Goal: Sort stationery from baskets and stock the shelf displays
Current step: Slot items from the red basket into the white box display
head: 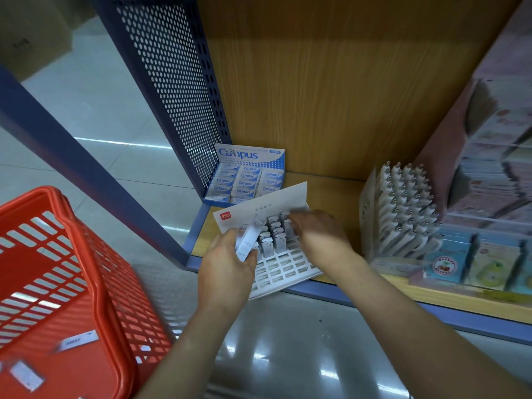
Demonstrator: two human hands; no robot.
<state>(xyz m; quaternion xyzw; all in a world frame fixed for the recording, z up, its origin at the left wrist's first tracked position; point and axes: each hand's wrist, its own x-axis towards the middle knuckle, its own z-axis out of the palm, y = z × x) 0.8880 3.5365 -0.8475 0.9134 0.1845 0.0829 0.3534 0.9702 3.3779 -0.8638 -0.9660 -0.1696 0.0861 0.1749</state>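
A white display box [283,269] with a slotted grid stands on the bottom shelf, its lid flap raised at the back. Several small white lead cases [273,236] stand in its rear slots. My left hand [227,263] grips a few more of these cases [246,243] at the box's left side. Over the rear rows, my right hand [316,234] reaches with its fingertips on the standing cases; the hand hides whether it pinches one. A red basket [66,283] sits on the floor at the left with a few loose cases [76,341] inside.
A blue Campus eraser box [246,177] stands behind the display box, against the perforated blue side panel [178,90]. To the right are a rack of white pens [403,211] and small colourful packs [472,263]. The shelf's blue front edge [374,300] runs below my right forearm.
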